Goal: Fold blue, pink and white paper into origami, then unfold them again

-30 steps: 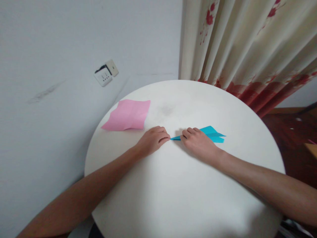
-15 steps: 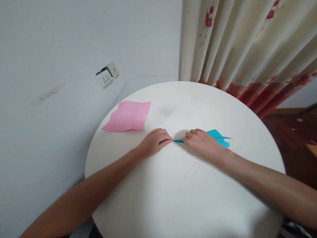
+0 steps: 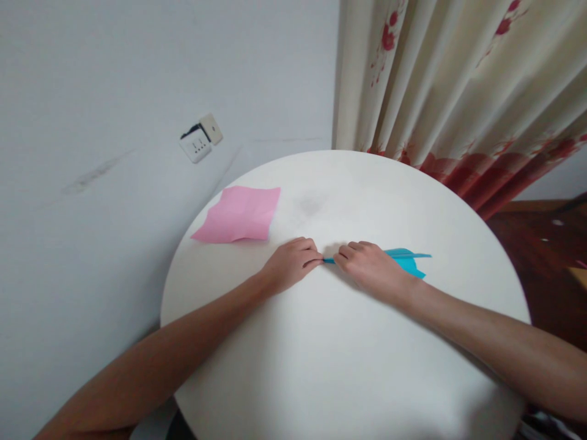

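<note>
Your left hand (image 3: pixel 291 264) rests on the round white table (image 3: pixel 330 366), fingers curled together, with the fingertips (image 3: pixel 316 260) pinching the pointed nose of the blue folded paper (image 3: pixel 406 260). Your right hand (image 3: pixel 371 269) lies over the middle of that paper, fingers bent and close together, pressing it down against the tabletop; its fingertips (image 3: pixel 342 253) sit just beside those of your left hand, with only a short sliver of blue showing between the two. The rest of the blue paper runs out to the right from under your right hand, where its tail end pokes past the wrist as a thin upper edge and a wider flap below it. The paper lies flat or nearly flat on the table, a little beyond the table's middle.

Near your left hand, further back and to the left, a creased pink sheet (image 3: pixel 238 214) lies unfolded on the table, close to the rim and apart from both hands. Behind the table stands a pale wall with a loose socket (image 3: pixel 200 145), and a flowered curtain (image 3: pixel 458 91) hangs at the right.
</note>
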`<state>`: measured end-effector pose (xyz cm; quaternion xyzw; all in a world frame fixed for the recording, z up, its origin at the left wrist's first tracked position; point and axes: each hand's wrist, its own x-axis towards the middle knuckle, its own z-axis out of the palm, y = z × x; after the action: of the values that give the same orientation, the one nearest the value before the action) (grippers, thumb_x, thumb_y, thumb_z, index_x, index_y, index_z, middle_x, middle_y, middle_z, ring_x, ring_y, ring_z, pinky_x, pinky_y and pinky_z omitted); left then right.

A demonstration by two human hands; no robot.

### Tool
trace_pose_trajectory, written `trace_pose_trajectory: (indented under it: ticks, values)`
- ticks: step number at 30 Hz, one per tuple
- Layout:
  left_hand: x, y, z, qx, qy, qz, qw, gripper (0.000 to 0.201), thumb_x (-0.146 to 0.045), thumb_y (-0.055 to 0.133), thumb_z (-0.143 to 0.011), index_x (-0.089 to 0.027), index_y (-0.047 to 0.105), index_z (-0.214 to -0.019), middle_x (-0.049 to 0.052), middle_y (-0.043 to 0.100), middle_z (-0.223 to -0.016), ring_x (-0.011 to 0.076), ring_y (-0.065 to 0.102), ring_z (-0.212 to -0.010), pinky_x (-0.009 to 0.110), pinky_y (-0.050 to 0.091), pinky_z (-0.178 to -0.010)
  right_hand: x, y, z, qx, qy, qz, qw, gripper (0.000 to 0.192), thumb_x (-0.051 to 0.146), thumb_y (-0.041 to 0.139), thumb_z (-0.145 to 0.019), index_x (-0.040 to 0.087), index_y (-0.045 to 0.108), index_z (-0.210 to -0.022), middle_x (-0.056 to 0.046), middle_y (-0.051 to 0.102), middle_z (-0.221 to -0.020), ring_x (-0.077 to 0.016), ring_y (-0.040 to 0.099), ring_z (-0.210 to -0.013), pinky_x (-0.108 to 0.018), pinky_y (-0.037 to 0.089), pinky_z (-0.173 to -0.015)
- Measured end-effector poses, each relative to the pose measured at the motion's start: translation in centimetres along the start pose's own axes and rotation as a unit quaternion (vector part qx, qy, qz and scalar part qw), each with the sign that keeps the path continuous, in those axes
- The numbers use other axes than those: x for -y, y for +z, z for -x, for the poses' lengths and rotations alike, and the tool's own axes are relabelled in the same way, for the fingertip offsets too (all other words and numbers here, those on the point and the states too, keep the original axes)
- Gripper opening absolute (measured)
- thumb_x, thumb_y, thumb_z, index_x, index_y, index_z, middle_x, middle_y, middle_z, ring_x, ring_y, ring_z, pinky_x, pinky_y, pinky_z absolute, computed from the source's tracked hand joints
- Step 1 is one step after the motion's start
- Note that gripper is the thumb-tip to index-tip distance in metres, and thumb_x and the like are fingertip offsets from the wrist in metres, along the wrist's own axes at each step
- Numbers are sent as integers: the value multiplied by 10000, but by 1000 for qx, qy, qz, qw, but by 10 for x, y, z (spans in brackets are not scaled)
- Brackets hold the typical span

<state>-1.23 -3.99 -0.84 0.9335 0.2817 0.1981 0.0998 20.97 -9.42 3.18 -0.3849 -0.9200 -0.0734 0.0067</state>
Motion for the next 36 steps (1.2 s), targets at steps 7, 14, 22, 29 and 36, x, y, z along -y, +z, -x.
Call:
trace_pose_trajectory:
  ticks: [7,14,22,29,36]
  values:
    - [-5,-4,0,1,49,-81,996,187,-230,530,-988,-186,703,-934,50,669,-908,165,599,-851,282,474,-782,0,5,-2,1,13,-6,1000,129,81,545,-940,145,640,-880,-78,681,-901,-205,608,-805,-302,361,-642]
    - [-10,-3,-1,-117,-52,87,988,157,-286,661,-921,-187,692,-1039,49,687,-920,154,634,-829,278,515,-768,-7,5,-2,-76,71,-65,992,203,139,525,-972,152,669,-829,-52,679,-823,-171,581,-756,-291,330,-662]
    - [-23,-6,-2,-187,-103,220,952,61,-270,746,-852,-213,763,-841,31,739,-809,149,676,-730,269,530,-686,-6,9,2,-187,36,-122,974,270,171,462,-1002,164,724,-936,-67,715,-860,-175,606,-807,-295,376,-721]
    - [-25,-9,-1,-229,-106,311,916,105,-296,785,-815,-201,754,-783,37,742,-778,149,674,-701,287,529,-673,-5,13,3,-243,16,-148,959,274,201,454,-1012,169,725,-997,-83,736,-961,-191,635,-875,-324,431,-761]
    - [-26,-15,0,-240,-77,349,903,70,-259,796,-805,-201,766,-782,46,737,-767,151,668,-700,292,519,-651,-3,11,4,-265,12,-163,950,250,192,479,-1002,178,726,-970,-76,741,-990,-191,645,-904,-333,451,-773]
